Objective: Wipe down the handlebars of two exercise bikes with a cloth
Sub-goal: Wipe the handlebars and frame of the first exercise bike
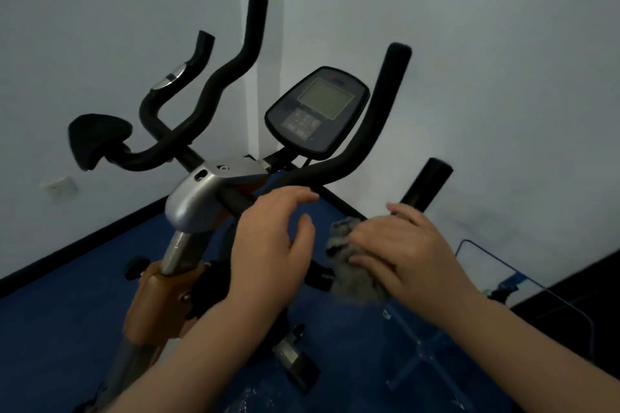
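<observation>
Handlebars black, blue floor, white walls

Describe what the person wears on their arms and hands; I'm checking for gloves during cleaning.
Nothing is worn that shows. The left hand and right hand are bare, with no gloves, rings or watch in view. Both forearms are uncovered down to the frame's lower edge, with no sleeve cuff in sight.

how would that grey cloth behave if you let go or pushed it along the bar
The grey cloth is bunched under the right hand, so it is probably floppy and light. It looks fuzzy, so it likely drags rather than slides on the handlebar.
</observation>
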